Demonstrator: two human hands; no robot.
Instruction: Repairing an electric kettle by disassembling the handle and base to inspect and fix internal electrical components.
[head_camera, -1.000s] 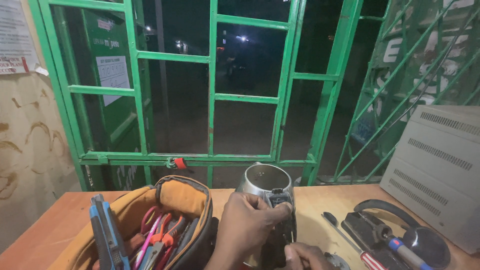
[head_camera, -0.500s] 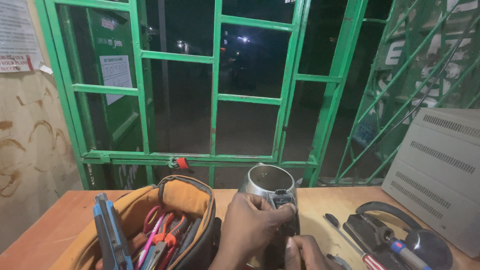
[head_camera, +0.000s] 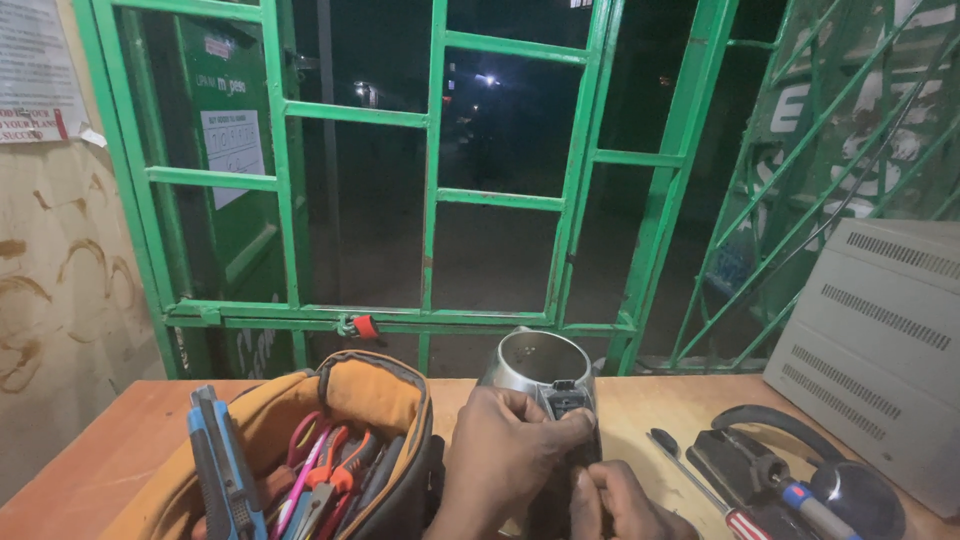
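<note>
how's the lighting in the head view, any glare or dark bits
Head view: warm indoor light reaches the wooden table and green metal window grille; outside is near black apart from small distant lights; soft shine on the steel kettle rim; both hands, left hand and right hand, sit in shadow.

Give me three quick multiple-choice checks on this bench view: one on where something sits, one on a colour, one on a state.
1. Where is the tool bag relative to the metal kettle?
A. left of it
B. right of it
C. behind it

2. What colour is the window grille?
A. blue
B. green
C. white

3. How is the tool bag?
A. zipped shut
B. open, with tools showing
C. folded flat

Answers: 1 A, the bag sits left of the left hand on the kettle. 2 B, every bar is green. 3 B, pliers and handles stick out of its mouth.
</note>
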